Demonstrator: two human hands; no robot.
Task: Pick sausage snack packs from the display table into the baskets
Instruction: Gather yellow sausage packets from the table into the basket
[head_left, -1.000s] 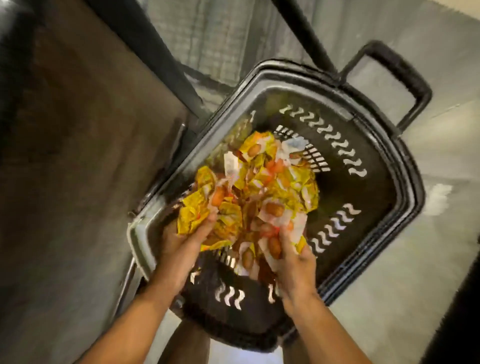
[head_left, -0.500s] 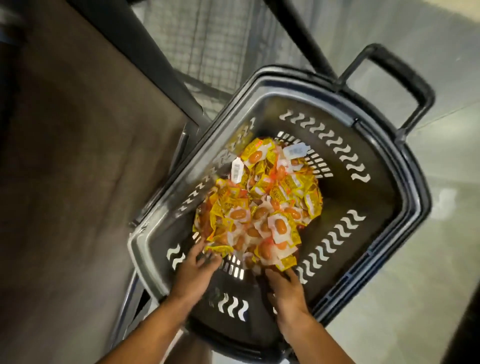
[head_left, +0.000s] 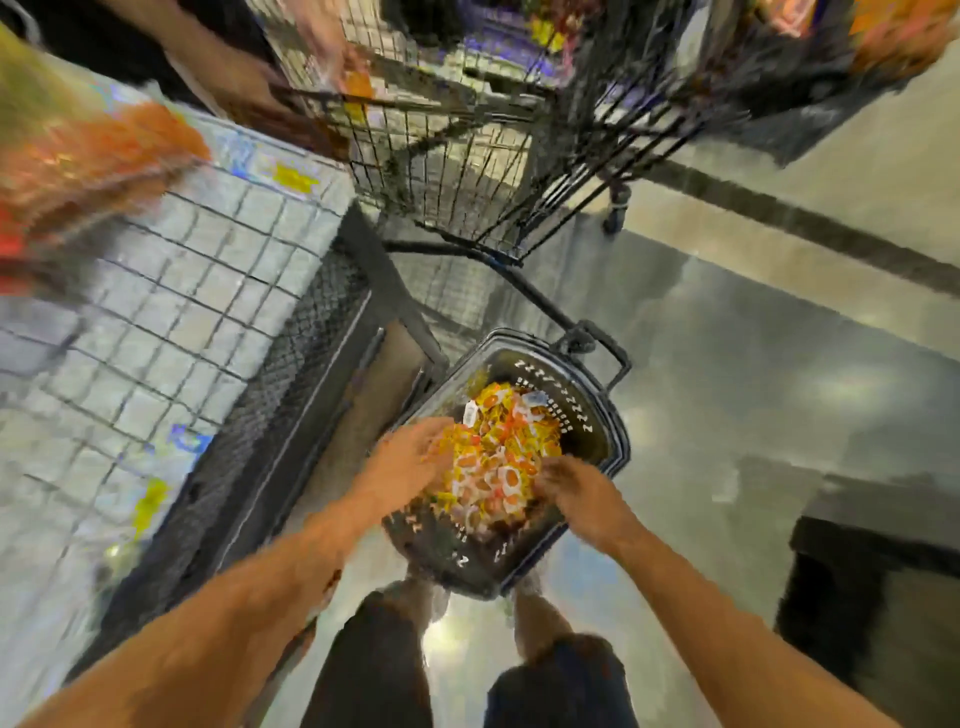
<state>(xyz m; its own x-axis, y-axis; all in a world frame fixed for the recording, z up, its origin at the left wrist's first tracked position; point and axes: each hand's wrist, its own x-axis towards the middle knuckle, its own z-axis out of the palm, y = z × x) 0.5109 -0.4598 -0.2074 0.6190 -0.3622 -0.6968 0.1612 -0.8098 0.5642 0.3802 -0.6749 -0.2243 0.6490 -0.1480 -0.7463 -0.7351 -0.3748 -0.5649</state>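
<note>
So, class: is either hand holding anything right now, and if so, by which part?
Neither plainly holds anything. The left hand and right hand hover with loose fingers over the packs piled in the basket; blur hides any fingertip pinch.

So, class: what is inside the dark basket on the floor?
The basket holds a heap of yellow-orange snack packs; the basket's floor beneath them is hidden.

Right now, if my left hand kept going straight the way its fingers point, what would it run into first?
Probably the snack packs heaped in the basket. The left hand points up and right, toward the heap, fingertips at its near edge. The frame is blurred and depth unclear, so it might pass just above them.
</note>
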